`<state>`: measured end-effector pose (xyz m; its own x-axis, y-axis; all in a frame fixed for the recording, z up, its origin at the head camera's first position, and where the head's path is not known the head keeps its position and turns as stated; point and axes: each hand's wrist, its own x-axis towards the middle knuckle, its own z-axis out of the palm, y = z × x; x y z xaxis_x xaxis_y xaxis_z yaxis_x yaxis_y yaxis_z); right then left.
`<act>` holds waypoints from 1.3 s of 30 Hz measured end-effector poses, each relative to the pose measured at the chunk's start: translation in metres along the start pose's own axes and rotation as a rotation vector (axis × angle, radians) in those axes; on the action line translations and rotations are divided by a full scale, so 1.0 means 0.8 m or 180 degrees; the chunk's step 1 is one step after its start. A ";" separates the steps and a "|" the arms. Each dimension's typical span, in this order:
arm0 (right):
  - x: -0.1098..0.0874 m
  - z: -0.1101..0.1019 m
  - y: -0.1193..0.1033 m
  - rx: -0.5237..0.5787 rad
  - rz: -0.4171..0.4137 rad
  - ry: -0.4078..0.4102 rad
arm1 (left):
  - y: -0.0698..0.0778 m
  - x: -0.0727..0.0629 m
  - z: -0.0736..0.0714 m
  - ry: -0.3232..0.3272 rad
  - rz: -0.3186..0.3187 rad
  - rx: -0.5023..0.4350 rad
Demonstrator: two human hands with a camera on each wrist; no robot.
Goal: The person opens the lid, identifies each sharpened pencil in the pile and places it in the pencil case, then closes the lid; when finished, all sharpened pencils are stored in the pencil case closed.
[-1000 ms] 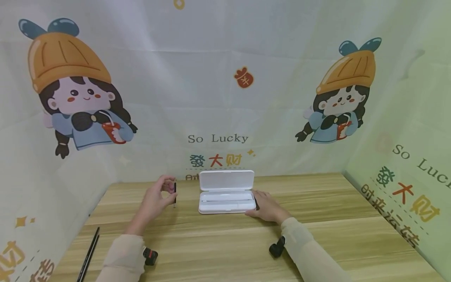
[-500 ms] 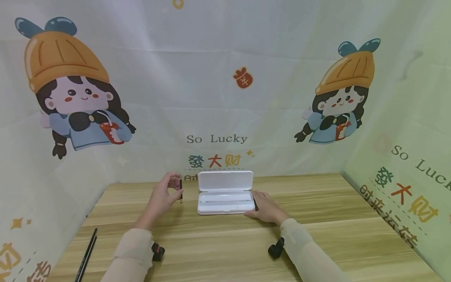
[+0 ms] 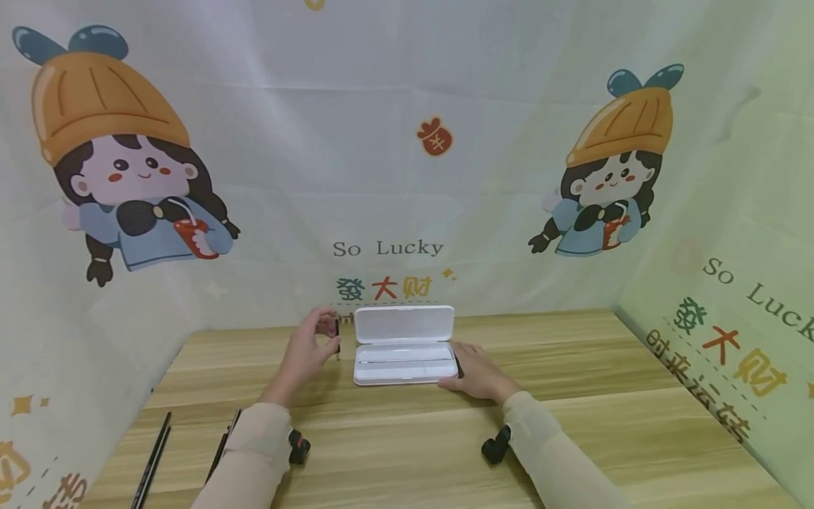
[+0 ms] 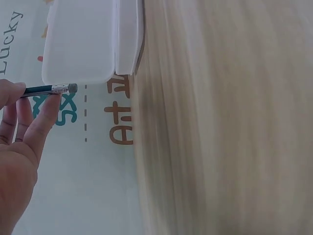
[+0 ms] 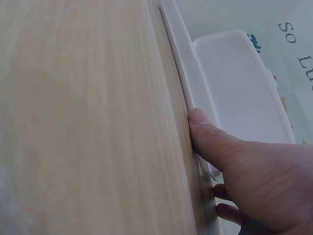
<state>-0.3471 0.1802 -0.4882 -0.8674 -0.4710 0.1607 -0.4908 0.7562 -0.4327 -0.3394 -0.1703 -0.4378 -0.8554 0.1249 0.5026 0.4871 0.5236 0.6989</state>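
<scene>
My left hand (image 3: 307, 353) pinches a dark pencil (image 4: 40, 90) between thumb and fingers, off the table and left of the white pencil case (image 3: 405, 373). In the left wrist view the pencil's metal band and grey eraser show beyond the fingers. The case stands open, its lid (image 3: 404, 325) tilted up at the back. A thin, light, stick-like thing (image 3: 404, 361) lies lengthwise inside; its kind is unclear. My right hand (image 3: 481, 372) grips the case's right end. Its thumb (image 5: 210, 134) presses the front side, and the other fingers are partly hidden behind.
Two dark, slim sticks (image 3: 151, 463) lie at the left of the wooden table (image 3: 407, 445). More dark sticks (image 3: 224, 445) show beside my left sleeve, partly covered. A printed cloth (image 3: 286, 212) hangs close behind the case.
My left hand has moved right with the pencil, closer to the case. Dark sticks have come into view beside the left sleeve. The right hand keeps its hold on the case.
</scene>
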 end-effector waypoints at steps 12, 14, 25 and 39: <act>0.001 -0.004 -0.004 -0.0018 0.0172 -0.0097 | -0.004 0.015 0.028 -0.0032 0.0095 -0.0038; 0.001 -0.005 -0.004 -0.0013 0.0176 -0.0106 | -0.006 0.017 0.033 -0.0032 0.0085 -0.0062; 0.003 -0.003 -0.002 -0.0051 0.0141 -0.0075 | -0.012 0.025 0.048 -0.0079 -0.0017 0.0004; 0.001 -0.004 -0.004 -0.0058 0.0258 -0.0101 | -0.018 0.026 0.054 -0.0230 0.0034 0.0115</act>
<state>-0.3466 0.1787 -0.4841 -0.9014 -0.4218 0.0976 -0.4207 0.8004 -0.4271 -0.3716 -0.1387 -0.4593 -0.8613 0.1904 0.4710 0.4907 0.5517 0.6744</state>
